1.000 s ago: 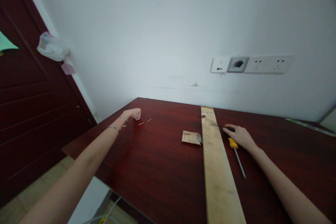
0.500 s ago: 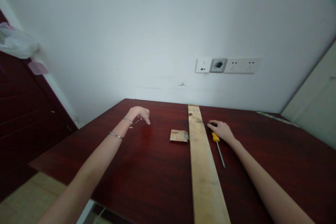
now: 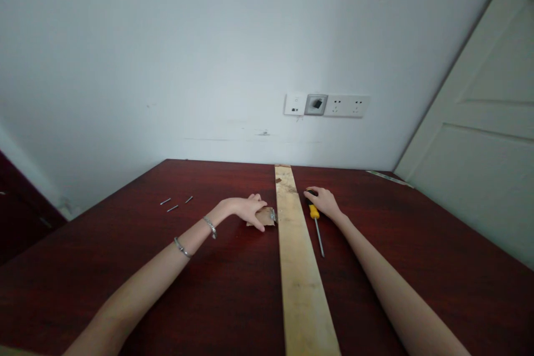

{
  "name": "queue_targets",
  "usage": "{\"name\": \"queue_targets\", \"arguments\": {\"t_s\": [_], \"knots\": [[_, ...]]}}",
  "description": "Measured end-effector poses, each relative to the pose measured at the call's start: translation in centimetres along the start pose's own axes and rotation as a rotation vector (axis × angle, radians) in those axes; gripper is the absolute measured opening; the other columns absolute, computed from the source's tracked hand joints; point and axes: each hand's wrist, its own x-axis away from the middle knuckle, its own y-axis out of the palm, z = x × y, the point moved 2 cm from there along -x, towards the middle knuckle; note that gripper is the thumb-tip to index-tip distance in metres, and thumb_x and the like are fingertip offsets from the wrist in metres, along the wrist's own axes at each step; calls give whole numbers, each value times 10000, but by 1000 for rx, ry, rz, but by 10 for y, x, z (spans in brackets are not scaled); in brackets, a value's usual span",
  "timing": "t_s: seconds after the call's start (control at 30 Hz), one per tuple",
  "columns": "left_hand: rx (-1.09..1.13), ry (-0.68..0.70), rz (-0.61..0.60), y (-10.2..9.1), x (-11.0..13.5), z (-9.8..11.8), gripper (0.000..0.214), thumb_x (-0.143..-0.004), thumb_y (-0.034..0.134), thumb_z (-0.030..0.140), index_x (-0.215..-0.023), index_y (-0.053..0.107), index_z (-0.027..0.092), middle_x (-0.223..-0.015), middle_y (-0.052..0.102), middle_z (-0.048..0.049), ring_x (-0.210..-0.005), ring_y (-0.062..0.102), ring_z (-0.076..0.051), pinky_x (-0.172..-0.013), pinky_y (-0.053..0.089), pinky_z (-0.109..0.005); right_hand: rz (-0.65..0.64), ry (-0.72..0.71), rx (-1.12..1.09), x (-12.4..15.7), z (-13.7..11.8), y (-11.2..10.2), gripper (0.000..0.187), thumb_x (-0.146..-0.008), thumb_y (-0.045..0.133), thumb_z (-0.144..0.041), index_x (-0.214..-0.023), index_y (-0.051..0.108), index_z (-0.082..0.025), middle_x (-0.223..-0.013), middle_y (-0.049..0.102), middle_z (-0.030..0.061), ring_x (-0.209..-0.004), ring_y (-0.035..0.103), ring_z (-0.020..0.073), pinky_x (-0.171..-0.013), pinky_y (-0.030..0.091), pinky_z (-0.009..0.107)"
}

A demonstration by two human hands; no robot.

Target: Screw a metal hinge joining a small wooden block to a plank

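Note:
A long pale wooden plank (image 3: 297, 256) lies lengthwise on the dark red table (image 3: 208, 283). My left hand (image 3: 246, 211) rests with its fingers spread on a small brown piece of wood (image 3: 263, 218) that has a metal hinge at its right end, just left of the plank. My right hand (image 3: 323, 202) lies over the handle of a yellow and black screwdriver (image 3: 315, 221) right of the plank, its fingers curled on the handle. Three small screws (image 3: 175, 203) lie at the far left of the table, away from both hands.
A white wall with a row of sockets (image 3: 326, 105) stands behind the table. A pale door (image 3: 479, 139) is at the right. A thin strip (image 3: 387, 178) lies at the table's back right edge. A dark door edge (image 3: 16, 206) shows at the left.
My left hand has left the screws and moved right onto the small brown piece. The view has swung to the right. My right hand has stayed on the screwdriver.

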Motion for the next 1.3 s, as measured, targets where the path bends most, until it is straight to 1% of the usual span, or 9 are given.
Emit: {"name": "queue_targets", "arguments": {"t_s": [0.1,0.23,0.37,0.47,0.57,0.7,0.83,1.0,1.3], "knots": [[-4,49,-4,0,1,-1,857,-629,588,667,-1286,443,136,-1229,431,-128,-1131,414,-265,-933,366,-294,51,29,-85,1,0,-2,375,-777,525,-409,-1012,702,-178,-1071,685,100,-1048,603,290,-928,421,389],[4,59,3,1,-1,-4,844,-616,591,669,-1262,452,144,-1194,434,-112,-1094,425,-257,-913,374,-284,93,11,-185,-2,3,-10,401,-792,496,-412,-1025,690,-151,-1067,686,95,-1010,620,238,-902,447,340],[17,67,9,3,-3,-4,864,-601,601,679,-1259,452,140,-1178,439,-116,-1081,430,-269,-903,381,-298,254,-19,-416,-10,-4,-35,507,-784,500,-446,-1090,643,-67,-1043,679,138,-907,633,218,-800,493,325],[20,64,11,3,-3,-4,866,-601,605,676,-1264,446,142,-1192,438,-118,-1100,422,-274,-913,374,-300,495,-69,-627,-11,-27,-64,529,-737,580,-464,-1075,651,-62,-994,681,137,-867,617,207,-782,491,326],[17,58,11,2,-2,-3,868,-606,610,668,-1276,436,143,-1212,430,-122,-1122,412,-278,-919,370,-300,633,-158,-646,-2,-65,-89,535,-743,597,-466,-1144,622,-113,-1001,666,105,-845,600,182,-753,498,313],[3,62,21,2,-3,-2,870,-608,615,663,-1281,437,141,-1209,430,-129,-1121,413,-282,-915,373,-302,614,-327,-615,22,-118,-101,542,-756,616,-438,-1243,554,-208,-1136,611,84,-868,595,168,-723,516,294],[-3,72,32,3,-4,-2,846,-603,612,675,-1256,461,160,-1163,456,-111,-1056,448,-272,-872,393,-298,584,-477,-554,41,-147,-95,558,-778,617,-399,-1304,492,-261,-1151,591,73,-877,584,167,-692,526,291],[4,92,44,2,-3,1,818,-603,612,674,-1225,491,156,-1137,466,-111,-1022,461,-264,-861,398,-303,554,-529,-482,50,-158,-88,548,-787,627,-363,-1308,488,-270,-1088,607,67,-834,565,162,-683,527,298],[-14,78,45,1,-2,4,811,-612,603,668,-1246,479,178,-1181,462,-108,-1076,441,-275,-895,387,-314,481,-536,-484,53,-161,-77,555,-794,620,-370,-1320,475,-270,-1077,615,78,-860,556,184,-599,535,287]]}}
